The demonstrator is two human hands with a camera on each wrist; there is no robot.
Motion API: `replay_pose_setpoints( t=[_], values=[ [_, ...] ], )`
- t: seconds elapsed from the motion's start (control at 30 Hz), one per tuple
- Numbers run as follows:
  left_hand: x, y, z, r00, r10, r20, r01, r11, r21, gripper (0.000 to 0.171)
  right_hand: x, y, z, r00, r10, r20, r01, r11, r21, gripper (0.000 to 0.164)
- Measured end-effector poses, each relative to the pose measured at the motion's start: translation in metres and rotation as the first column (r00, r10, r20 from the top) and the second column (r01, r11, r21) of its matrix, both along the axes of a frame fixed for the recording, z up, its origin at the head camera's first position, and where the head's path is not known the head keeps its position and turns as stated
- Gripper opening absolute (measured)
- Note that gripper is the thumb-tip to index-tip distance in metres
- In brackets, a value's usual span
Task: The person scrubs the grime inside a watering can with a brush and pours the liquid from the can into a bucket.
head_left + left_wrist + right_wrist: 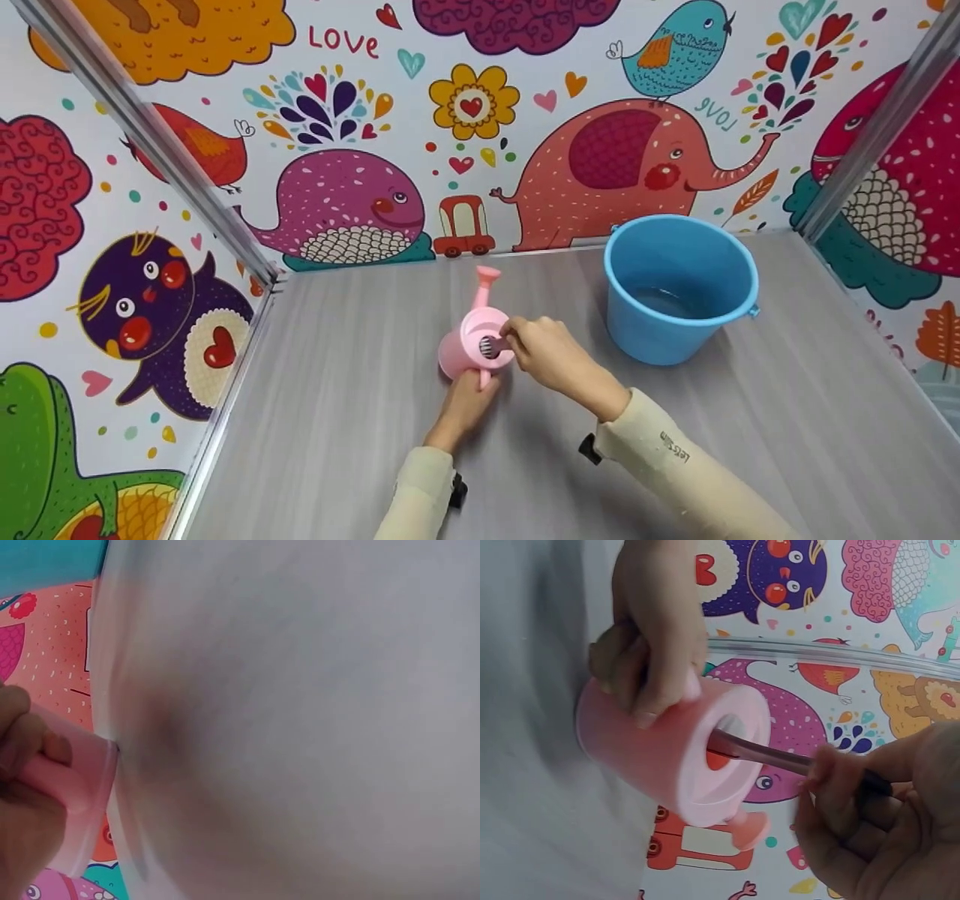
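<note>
A pink watering can (454,355) stands on the table, its spout pointing away from me. My left hand (466,401) grips the can's handle; in the left wrist view the fingers (26,731) wrap around it. My right hand (551,351) holds a brush by its long mauve handle (776,758), whose tip looks dark. The brush's pale, striped, bristle-like head (488,346) is at the can's top opening, partly inside. Something orange-red shows within the opening in the right wrist view; what it is I cannot tell.
A light blue bucket (664,330) stands on the grey table (337,420), right of the can and behind my right hand. Walls with printed cartoon animals and metal edge rails (225,420) enclose the table at the back and sides.
</note>
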State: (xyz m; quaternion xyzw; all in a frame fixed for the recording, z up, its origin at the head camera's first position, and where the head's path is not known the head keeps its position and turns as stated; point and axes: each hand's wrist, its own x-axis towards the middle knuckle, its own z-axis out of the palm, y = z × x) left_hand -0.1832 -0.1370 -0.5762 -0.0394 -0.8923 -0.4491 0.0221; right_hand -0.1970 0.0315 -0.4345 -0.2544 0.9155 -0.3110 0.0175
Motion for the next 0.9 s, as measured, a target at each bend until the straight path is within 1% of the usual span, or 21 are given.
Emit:
replay_pose_setpoints(
  t=[0.1,0.17,0.2,0.27,0.43,0.53,0.67,0.7,0.77,0.83,0.9],
  values=[
    [-0.001,-0.002,0.001,1.000,-0.006,0.001,0.006,1.000,0.001,0.034,-0.002,0.003,0.016,0.999,-0.025,0.033,0.024,1.000,0.009,0.020],
    [-0.003,-0.004,0.003,1.000,0.006,-0.012,-0.006,1.000,-0.001,0.034,-0.004,0.004,0.027,0.999,-0.030,0.041,0.029,0.999,0.012,0.020],
    [-0.004,-0.005,0.003,1.000,0.013,-0.014,-0.013,1.000,0.003,0.034,-0.005,0.004,0.031,0.998,-0.032,0.045,0.031,0.999,0.010,0.020],
    [-0.005,-0.005,0.004,1.000,0.007,-0.015,-0.007,1.000,0.007,0.033,-0.006,0.006,0.036,0.998,-0.034,0.055,0.034,0.999,0.007,0.020],
    [-0.005,0.000,0.002,0.999,-0.034,-0.009,0.034,0.999,0.000,0.033,-0.003,0.015,0.032,0.995,-0.063,0.082,0.065,0.998,-0.015,0.019],
    [-0.004,0.002,0.000,0.999,-0.027,-0.027,0.027,1.000,-0.016,0.034,-0.001,0.018,0.030,0.993,-0.070,0.090,0.074,0.996,-0.043,0.019],
    [-0.004,0.004,-0.001,0.999,-0.028,-0.020,0.028,1.000,-0.012,0.034,0.001,0.022,0.031,0.993,-0.077,0.089,0.081,0.996,-0.048,0.020],
    [-0.004,0.003,-0.001,0.999,-0.033,-0.016,0.033,0.999,-0.007,0.034,0.002,0.023,0.032,0.993,-0.076,0.085,0.080,0.996,-0.047,0.020],
    [-0.005,0.000,-0.002,0.999,-0.042,-0.015,0.043,0.999,0.020,0.035,0.002,0.025,0.039,0.995,-0.080,0.050,0.082,0.996,-0.041,0.019],
    [-0.006,-0.004,-0.002,0.999,-0.038,-0.023,0.039,0.997,0.070,0.035,0.002,0.029,0.051,0.995,-0.097,0.012,0.097,0.994,-0.055,0.019],
    [-0.006,-0.008,-0.001,0.999,-0.025,-0.028,0.028,0.993,0.118,0.035,0.001,0.034,0.066,0.993,-0.120,-0.006,0.120,0.990,-0.074,0.020]
  ],
)
